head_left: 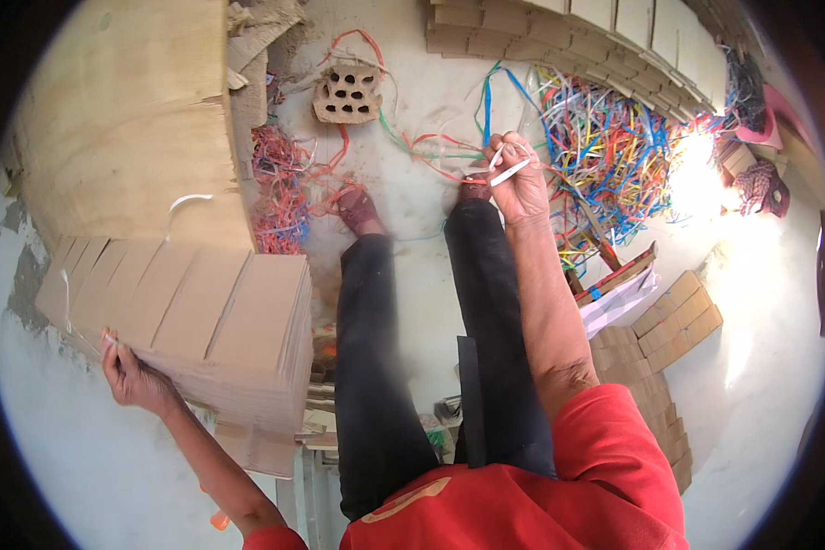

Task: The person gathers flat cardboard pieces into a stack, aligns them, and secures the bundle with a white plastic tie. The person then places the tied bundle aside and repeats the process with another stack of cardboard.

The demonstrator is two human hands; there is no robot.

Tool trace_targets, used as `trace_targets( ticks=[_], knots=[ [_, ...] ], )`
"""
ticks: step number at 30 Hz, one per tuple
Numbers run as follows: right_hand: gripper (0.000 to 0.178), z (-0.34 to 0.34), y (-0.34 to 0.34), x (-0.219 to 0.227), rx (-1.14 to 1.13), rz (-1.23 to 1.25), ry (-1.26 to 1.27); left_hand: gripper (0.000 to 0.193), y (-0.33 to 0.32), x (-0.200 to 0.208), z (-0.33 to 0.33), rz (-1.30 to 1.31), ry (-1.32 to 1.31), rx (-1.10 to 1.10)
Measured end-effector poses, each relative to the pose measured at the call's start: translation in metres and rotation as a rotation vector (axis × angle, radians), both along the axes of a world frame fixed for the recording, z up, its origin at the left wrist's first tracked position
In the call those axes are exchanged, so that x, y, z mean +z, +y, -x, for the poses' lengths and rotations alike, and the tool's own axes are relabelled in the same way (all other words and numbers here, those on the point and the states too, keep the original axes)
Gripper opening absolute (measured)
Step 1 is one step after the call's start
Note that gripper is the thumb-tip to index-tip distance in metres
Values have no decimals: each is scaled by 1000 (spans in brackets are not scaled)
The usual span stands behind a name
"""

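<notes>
My left hand is pinched at the near left corner of a stack of flat brown cardboard pieces. Between its fingertips is the end of a thin white strap, which curves up along the stack's left side. A white strap piece also arches above the stack's far edge; whether it is the same strap I cannot tell. Farther out, over my right foot, my right hand is closed on a white strap length, whose folded ends stick out from the fingers.
Left of my legs, a wooden board lies beyond the cardboard. A brick with holes rests on the floor. Tangled coloured straps heap at the right, red ones by the board. More cardboard stacks stand at the far side and right.
</notes>
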State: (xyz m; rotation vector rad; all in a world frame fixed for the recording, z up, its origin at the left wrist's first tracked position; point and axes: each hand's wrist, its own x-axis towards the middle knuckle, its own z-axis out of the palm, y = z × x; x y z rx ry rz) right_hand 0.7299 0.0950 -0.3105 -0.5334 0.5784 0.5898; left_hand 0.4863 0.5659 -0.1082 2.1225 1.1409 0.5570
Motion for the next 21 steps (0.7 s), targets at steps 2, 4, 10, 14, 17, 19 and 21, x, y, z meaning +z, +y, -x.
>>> trace_targets(
  ticks=[2, 4, 10, 14, 17, 19, 21],
  knots=[
    [12, -7, 9, 23, 54, 49, -29, 13, -1, -1, 1, -62, 93, -25],
    [12, -17, 30, 55, 140, 127, -50, 14, -6, 6, -4, -86, 168, 47],
    [14, -48, 111, 164, 470, 93, -230, 11, 1, 6, -10, 95, 47, -16],
    [10, -36, 194, 243, 713, 254, -282, 11, -3, 27, -2, 112, -93, 6],
    [10, -7, 248, 288, 910, 481, -317, 10, -10, 52, 5, 405, -216, 251],
    [16, 20, 283, 303, 910, 587, -471, 9, -14, 71, 11, 562, -298, 332],
    [16, 39, 310, 306, 1017, 663, -578, 10, -17, 79, 19, 580, -356, 284]
  ],
)
